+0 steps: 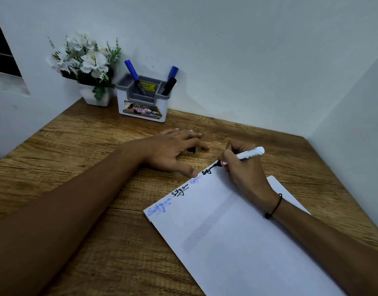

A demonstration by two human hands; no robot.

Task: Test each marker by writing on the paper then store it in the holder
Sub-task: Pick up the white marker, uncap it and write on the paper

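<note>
**Writing a test word near the paper's edge**

Right hand (245, 167) closed tight around a white marker (246, 155), tip down on the paper (237, 231), right by the top edge. Left hand (173, 149) spread flat on the table (77, 167), thumb touching the paper's edge, a small black cap (191, 149) under the fingers. Holder (142, 99) well apart by the wall, three markers inside. Could slip off the edge and ink the wood. Could lose the cap and dry out
</note>
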